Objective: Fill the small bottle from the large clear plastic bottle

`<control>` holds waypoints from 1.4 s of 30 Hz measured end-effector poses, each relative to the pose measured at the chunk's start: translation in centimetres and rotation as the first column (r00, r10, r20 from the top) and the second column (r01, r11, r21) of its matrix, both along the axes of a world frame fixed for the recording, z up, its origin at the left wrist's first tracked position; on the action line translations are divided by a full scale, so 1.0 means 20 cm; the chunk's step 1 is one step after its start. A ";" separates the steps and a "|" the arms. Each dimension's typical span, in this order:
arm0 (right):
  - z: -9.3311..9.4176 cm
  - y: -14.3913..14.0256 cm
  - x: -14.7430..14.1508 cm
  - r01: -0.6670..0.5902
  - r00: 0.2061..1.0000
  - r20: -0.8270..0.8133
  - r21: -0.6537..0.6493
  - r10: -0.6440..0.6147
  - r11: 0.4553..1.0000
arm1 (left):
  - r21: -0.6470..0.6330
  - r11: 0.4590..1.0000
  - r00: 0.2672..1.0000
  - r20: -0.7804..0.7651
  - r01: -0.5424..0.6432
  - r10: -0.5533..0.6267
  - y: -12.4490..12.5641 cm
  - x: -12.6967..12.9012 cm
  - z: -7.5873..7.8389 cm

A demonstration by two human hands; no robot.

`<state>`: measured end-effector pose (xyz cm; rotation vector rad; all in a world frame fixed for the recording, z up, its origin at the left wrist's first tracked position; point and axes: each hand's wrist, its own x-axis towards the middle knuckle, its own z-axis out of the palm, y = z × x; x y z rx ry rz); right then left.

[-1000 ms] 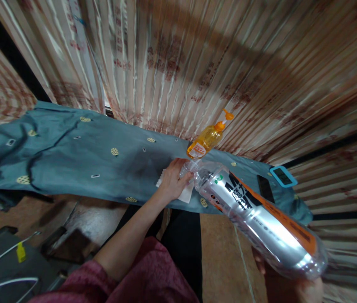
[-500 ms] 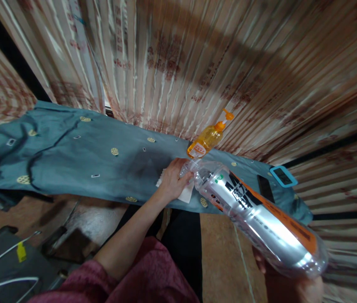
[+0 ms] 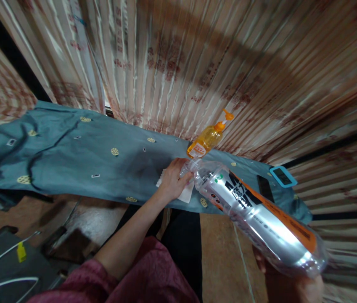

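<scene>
A large clear plastic bottle (image 3: 260,214) with a silver and orange label slants across the right half of the view. Its narrow end points at the cloth-covered table, and its base is nearer to me. My left hand (image 3: 175,179) is closed around the clear plastic at the neck end. Beneath that hand lies a white tissue (image 3: 186,193) with a ragged edge. My right hand (image 3: 294,280), dark and mostly hidden, grips the bottle from below near the base. Just behind the neck stands a pump bottle (image 3: 206,141) of orange-yellow liquid.
The narrow table wears a teal cloth (image 3: 128,168) with pineapple prints. A dark phone (image 3: 265,188) and a blue-framed digital clock (image 3: 283,176) lie at its right end. A striped curtain (image 3: 178,75) hangs close behind. Lower left, white cables cross a dark surface (image 3: 4,269).
</scene>
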<state>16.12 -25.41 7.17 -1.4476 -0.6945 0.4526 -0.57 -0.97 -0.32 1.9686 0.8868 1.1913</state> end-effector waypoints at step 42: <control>0.07 0.03 -0.06 -0.012 1.000 -0.025 -0.013 0.012 1.000 | 0.001 1.000 1.000 -0.023 -0.001 0.001 0.00 -0.01 0.01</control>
